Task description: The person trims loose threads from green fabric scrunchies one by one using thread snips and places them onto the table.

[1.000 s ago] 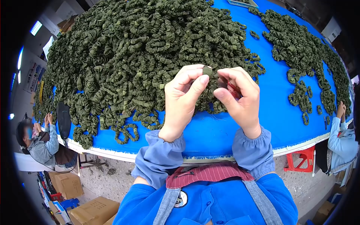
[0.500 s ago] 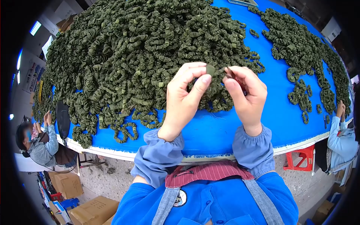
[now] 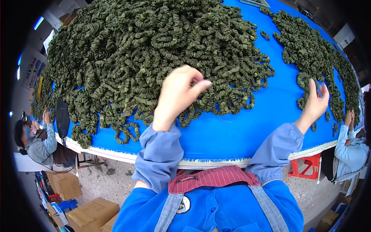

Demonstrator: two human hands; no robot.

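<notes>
Green gathered-fabric rings (image 3: pixel 162 38) lie heaped on blue sheeting (image 3: pixel 216 135). Left hand (image 3: pixel 181 91), thumb clear of curled fingers, is over the large heap (image 3: pixel 116 58); right hand (image 3: pixel 317 102), digits apart, at the smaller heap (image 3: pixel 303 42).

Count, dark green gathered fabric rings: 2 main heaps, one (image 3: pixel 127 50) about the left hand (image 3: pixel 179 91), one (image 3: pixel 303 42) by the right hand (image 3: pixel 317 99); individual rings are too overlapped to tally. Tray (image 3: pixel 255 3) beyond hands: 1. Red stool (image 3: pixel 306 167) below right hand: 1. Other people: 2, one (image 3: pixel 38 145) outward of each hand.
</notes>
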